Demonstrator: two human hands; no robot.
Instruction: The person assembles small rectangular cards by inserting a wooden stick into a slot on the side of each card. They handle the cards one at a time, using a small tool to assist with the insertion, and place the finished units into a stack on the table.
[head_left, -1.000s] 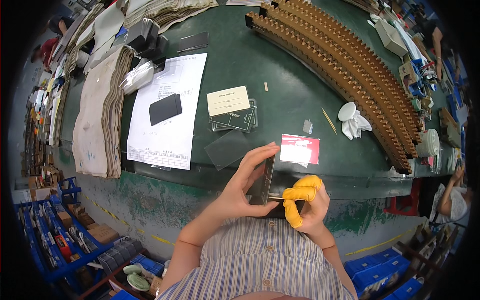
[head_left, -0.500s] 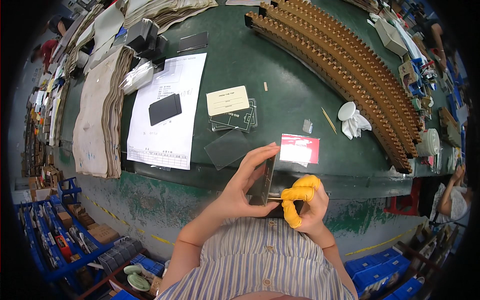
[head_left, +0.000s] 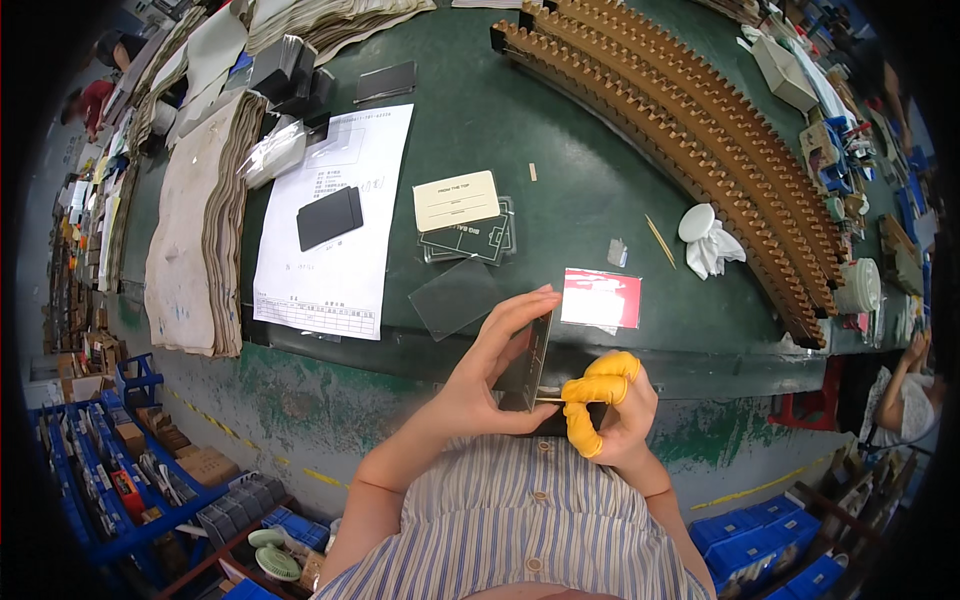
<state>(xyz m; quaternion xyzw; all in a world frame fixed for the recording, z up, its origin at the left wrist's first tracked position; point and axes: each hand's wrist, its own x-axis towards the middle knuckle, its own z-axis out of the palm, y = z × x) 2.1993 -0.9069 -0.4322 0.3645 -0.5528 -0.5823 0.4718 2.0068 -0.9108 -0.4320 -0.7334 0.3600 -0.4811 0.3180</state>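
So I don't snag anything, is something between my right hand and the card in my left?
Nothing visible blocks it; only the thin stick in your right hand points toward the dark card in your left hand, near that thumb.

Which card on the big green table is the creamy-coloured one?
The cream card, lying over the dark card beyond the left hand. Its colour sets it apart: the one beneath is dark, and the black cards lie on white paper.
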